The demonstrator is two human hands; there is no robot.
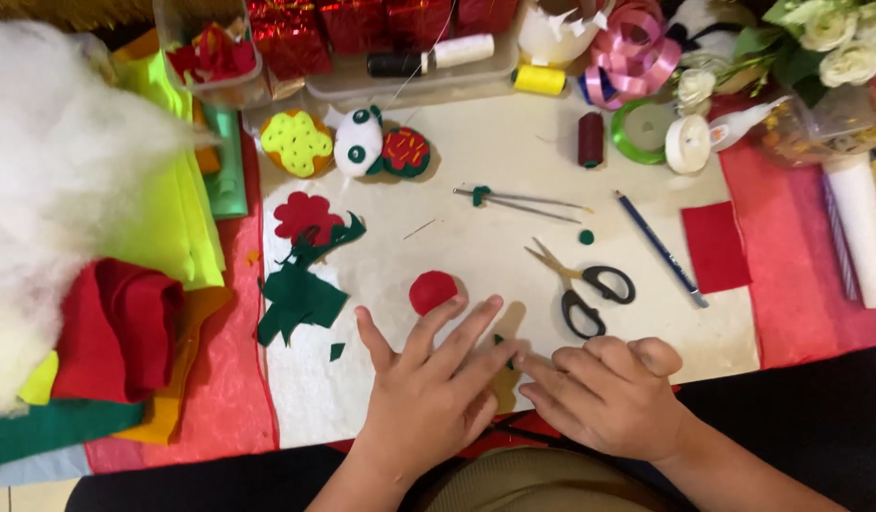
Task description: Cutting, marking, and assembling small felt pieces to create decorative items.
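Currently left hand (428, 393) lies flat, fingers spread, pinning a small green felt scrap (500, 341); right hand (608, 393) pinches its edge. Red felt circle (433, 291) just beside.

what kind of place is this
Most likely a home craft table for felt sewing: felt scraps, scissors and thread spools lie around the left hand and right hand.

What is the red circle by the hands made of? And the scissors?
The red circle looks like felt: matte, soft-looking, with no shine, like the green scraps beside it. The scissors seem to have metal blades, thin and dull gold-coloured, with black handles that are probably plastic, smooth and slightly glossy.
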